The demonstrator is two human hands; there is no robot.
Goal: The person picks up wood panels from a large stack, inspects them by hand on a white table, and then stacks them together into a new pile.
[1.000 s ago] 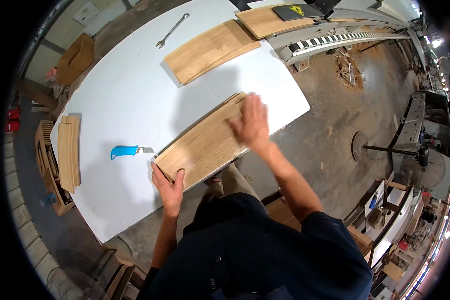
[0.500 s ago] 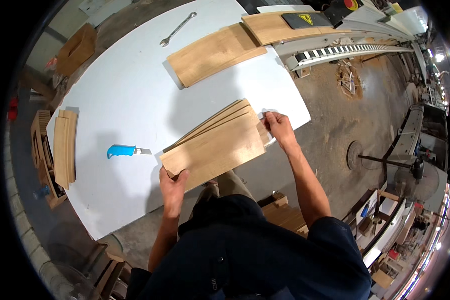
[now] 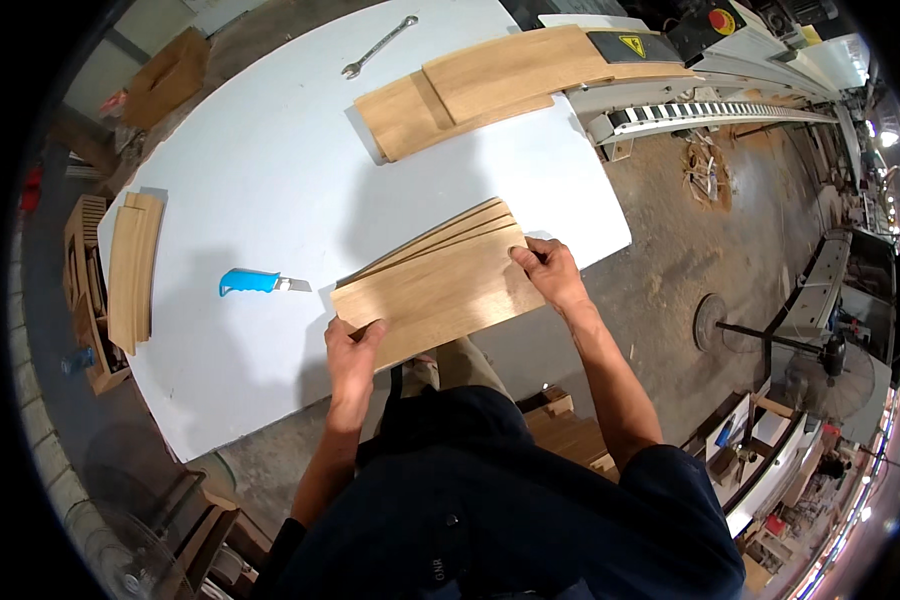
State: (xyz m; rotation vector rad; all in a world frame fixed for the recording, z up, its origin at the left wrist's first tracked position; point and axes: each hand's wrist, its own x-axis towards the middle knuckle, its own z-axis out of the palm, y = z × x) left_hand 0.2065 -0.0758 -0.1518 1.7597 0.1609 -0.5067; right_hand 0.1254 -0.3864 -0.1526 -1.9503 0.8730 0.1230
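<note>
- Stack of thin wooden sheets: lies flat on the white desk, at its near edge, directly in front of the person. The top sheet sits slightly askew, so the far edges of the sheets beneath fan out in steps.
- Left hand: grip closed on the stack's near-left corner, thumb on top, fingers apparently curled under the overhanging edge.
- Right hand: grip pinches the stack's right end, fingertips pressed on the top face, thumb at the edge.
- Judgement on the step in hand: the sheets are being squared up or taken hold of as one bundle. To do it well, both hands should press evenly at opposite ends, nudge the fanned edges flush, and keep the thin sheets flat so none flexes or slides off the edge.
- Blue utility knife: lies just left of the stack, apart from it, blade end towards the stack.
- Narrow wood strips: well left of the stack, at the desk's left edge.
- Two larger wooden boards: beyond the stack, overlapping, at the far side.
- Spanner: beyond those boards' left end.
- Not determinable: the sheet count; the fingers beneath the stack; whether the knife blade is extended. The person's torso hides the near desk edge below the stack.
</note>
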